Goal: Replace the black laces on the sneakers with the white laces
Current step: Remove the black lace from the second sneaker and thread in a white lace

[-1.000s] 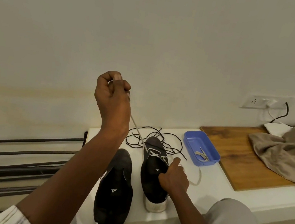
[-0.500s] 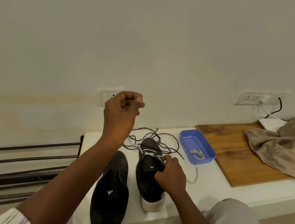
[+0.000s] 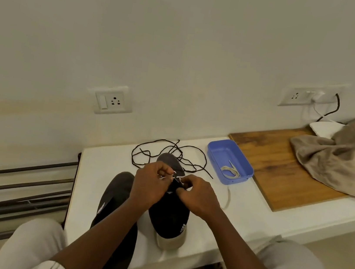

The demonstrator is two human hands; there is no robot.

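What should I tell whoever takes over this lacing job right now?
Left hand pinches the white lace at the eyelets of the right sneaker.
Right hand grips the same lace there.
Black laces are out, lying behind the shoes.
Second white lace sits in the blue tray.
Left to do: finish lacing this sneaker, then lace the left sneaker, which shows no lace.

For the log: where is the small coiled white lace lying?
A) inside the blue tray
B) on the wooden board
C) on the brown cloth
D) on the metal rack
A: the coiled white lace lies on the floor of the blue tray, which stands beside the wooden board, not on it.
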